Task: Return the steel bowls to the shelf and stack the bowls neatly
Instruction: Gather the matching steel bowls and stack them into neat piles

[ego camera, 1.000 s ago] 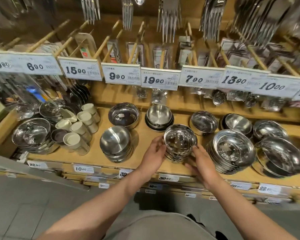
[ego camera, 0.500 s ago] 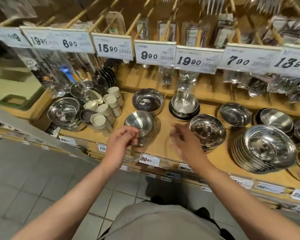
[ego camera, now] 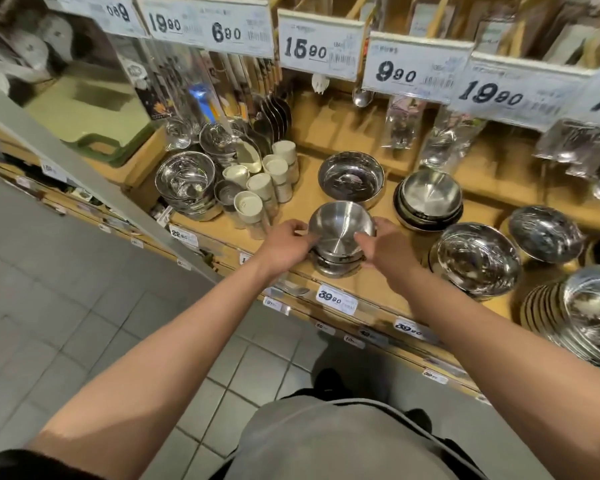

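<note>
Near the front edge of the shelf (ego camera: 329,282), we cup the stack of brushed steel bowls (ego camera: 340,233) between left hand (ego camera: 284,245) and right hand (ego camera: 385,245), and should square the rims gently before letting go.

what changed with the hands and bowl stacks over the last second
Both hands let go of the shiny bowl stack and moved left; the left hand and right hand now clasp the brushed bowl stack. The other bowls and cream cups stayed put.

On the shelf (ego camera: 302,209), cups (ego camera: 260,188) lie left of the bowl stack (ego camera: 340,237); another bowl (ego camera: 351,176) sits behind.
</note>
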